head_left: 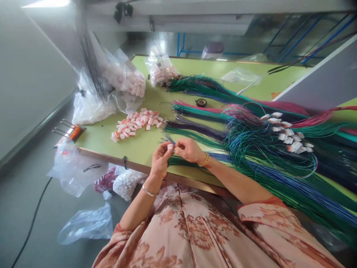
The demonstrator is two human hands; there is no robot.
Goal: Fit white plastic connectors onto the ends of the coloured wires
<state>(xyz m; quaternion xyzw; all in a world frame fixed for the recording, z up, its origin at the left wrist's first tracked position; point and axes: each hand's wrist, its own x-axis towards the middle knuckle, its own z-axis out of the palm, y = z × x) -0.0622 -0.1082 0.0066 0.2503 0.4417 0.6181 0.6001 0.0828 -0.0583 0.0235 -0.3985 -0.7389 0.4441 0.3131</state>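
Note:
Near the table's front edge, my left hand (161, 159) pinches a small white connector housing (170, 146) between thumb and fingers. Right beside it, my right hand (189, 150) has its fingertips closed at the housing's right side, on what looks like a thin wire; the tip is hidden by the fingers. Bundles of blue wires (223, 157) and green wires (200, 139) lie around and beyond my hands. A loose pile of white and orange connector housings (134, 124) sits to the left. On the right, a cluster of housings (290, 136) rests on the wires.
A roll of black tape (201, 102) lies between wire bundles. Plastic bags of housings (131, 80) stand at the back left of the green table (103, 136). An orange stand with metal pins (71, 134) sits at the left corner. Several bags (86, 223) hang or lie below the edge.

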